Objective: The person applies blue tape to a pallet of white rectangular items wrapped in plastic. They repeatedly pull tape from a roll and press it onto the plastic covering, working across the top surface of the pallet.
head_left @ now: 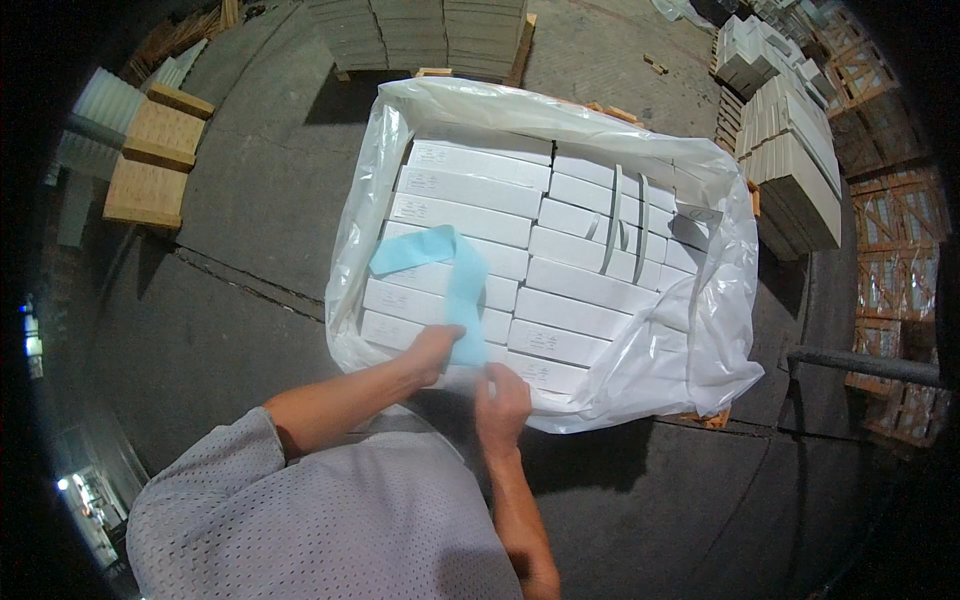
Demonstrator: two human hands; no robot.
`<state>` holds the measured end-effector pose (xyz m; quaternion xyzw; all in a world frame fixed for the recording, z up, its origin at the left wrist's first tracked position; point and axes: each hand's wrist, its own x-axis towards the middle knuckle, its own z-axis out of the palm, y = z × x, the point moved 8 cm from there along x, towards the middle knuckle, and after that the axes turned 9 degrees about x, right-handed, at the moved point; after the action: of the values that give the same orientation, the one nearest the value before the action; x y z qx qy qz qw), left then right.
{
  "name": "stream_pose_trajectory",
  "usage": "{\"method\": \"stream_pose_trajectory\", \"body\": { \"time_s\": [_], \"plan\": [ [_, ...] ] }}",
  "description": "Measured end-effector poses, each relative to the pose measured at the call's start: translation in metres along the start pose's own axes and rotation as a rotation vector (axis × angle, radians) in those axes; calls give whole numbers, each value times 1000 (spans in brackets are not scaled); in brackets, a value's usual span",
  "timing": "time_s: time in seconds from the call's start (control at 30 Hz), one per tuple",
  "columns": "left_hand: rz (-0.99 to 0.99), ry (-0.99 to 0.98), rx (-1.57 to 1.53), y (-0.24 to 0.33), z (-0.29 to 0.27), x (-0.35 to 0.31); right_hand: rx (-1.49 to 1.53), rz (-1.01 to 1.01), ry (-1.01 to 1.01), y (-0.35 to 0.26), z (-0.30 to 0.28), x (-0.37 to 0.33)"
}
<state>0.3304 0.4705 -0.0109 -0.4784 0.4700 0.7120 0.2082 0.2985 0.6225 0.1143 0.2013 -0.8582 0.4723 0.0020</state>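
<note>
A pallet load of white bricks stands before me, wrapped in a clear plastic bag that is open at the top. A light blue strap lies looped across the near left bricks. My left hand grips the strap's near end at the front edge of the stack. Close beside it, my right hand pinches the same end of the strap or the plastic right by it; which one I cannot tell. Two pale straps run over the bricks on the far right.
Concrete floor surrounds the pallet. Tan blocks lie at the left, grey stacked blocks at the back, pale stacked bricks and wooden crates at the right. A grey bar juts in at the right.
</note>
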Motion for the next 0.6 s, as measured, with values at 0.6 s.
{"method": "stream_pose_trajectory", "body": {
  "time_s": [0.6],
  "plan": [
    [47, 132, -241, -3, -58, 21, 121, 620, 209, 176, -23, 52]
  ]
}}
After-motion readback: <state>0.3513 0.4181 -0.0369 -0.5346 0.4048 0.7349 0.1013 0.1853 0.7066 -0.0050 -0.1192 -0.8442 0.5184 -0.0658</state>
